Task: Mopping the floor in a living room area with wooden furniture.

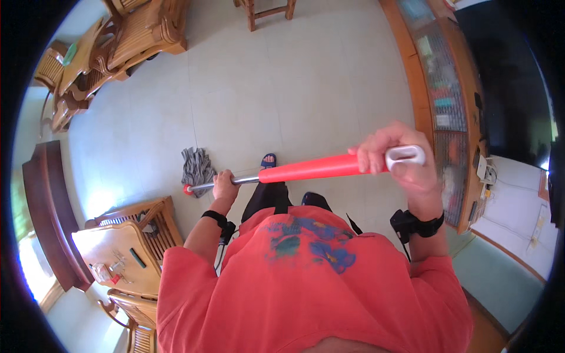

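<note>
Left hand point(224, 186) and right hand point(406, 157) grip the mop point(318, 169); its long axis runs crosswise between their fingers, head point(198, 167) pointing left, just past the left ones.

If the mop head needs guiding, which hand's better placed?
Probably the left hand: it grips the metal pole close to the gray mop head; the right hand holds the red grip's far end.

The mop point(318, 169) slants. Its grey strings point(197, 166) are left of the blue sandal point(268, 166), its red grip point(329, 168) mostly right.
</note>
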### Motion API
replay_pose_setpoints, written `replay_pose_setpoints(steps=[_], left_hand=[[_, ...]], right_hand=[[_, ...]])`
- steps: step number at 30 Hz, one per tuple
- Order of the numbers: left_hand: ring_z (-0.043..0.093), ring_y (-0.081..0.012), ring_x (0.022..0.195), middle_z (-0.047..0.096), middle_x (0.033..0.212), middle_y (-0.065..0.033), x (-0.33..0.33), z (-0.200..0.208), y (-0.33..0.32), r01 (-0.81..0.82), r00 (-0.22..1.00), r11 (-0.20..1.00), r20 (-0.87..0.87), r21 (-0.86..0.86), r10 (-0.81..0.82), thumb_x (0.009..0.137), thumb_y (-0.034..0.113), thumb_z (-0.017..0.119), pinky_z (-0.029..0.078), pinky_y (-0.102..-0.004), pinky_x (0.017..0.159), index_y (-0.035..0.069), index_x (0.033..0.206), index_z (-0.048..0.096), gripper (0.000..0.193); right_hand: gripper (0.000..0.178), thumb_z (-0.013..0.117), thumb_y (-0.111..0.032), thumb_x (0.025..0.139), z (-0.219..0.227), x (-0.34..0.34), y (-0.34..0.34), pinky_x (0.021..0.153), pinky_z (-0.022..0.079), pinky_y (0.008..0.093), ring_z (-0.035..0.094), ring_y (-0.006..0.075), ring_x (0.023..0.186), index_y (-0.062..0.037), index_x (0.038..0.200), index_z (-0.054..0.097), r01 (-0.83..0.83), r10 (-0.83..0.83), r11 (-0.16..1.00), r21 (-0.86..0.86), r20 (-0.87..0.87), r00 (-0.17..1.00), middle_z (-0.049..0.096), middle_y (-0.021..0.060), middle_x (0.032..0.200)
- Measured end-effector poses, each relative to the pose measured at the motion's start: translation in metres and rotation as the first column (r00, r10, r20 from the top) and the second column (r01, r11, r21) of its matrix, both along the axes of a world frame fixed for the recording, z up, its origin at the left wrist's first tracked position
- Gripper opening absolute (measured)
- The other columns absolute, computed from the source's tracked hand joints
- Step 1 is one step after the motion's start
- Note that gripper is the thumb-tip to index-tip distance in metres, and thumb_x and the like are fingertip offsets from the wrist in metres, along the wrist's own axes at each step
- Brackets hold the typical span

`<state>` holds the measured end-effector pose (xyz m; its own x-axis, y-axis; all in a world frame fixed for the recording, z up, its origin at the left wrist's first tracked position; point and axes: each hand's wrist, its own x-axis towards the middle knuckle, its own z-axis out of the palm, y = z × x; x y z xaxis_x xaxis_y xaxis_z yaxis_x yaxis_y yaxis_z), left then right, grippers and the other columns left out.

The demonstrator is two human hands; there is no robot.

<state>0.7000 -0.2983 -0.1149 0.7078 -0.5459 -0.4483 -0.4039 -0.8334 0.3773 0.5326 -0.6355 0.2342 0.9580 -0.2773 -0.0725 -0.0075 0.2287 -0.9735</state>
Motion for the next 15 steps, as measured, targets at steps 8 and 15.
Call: replay_pose_setpoints(steps=[8, 15], left_hand=[[0.053, -0.0369, 0.094, 0.058, 0.089, -0.0136, 0.044, 0.033, -0.115, 0.058, 0.998, 0.962, 0.040, -0.267, -0.049, 0.077, 0.028, 0.071, 0.045, -0.0457, 0.080, 0.008, 0.080, 0.055, 0.026], [0.052, -0.0352, 0.096, 0.058, 0.089, -0.0133, 0.034, 0.029, -0.235, 0.339, 0.937, 0.848, 0.067, -0.407, -0.342, 0.079, 0.031, 0.071, 0.044, -0.0453, 0.081, 0.008, 0.079, 0.055, 0.027]], right_hand=[[0.018, 0.062, -0.018, 0.073, 0.062, -0.009, -0.033, 0.086, 0.047, 0.0477, 0.060, 0.0235, 0.067, -0.0007, 0.080, 0.059, -0.001, 0.025, 0.985, -0.172, 0.139, 0.990, 0.058, 0.0083, 0.068], [0.018, 0.067, -0.019, 0.077, 0.089, -0.087, -0.007, 0.086, 0.046, 0.0492, 0.060, 0.0223, 0.059, -0.0026, 0.082, 0.062, 0.310, -0.280, 0.872, -0.378, 0.133, 0.951, 0.059, 0.0077, 0.068]])
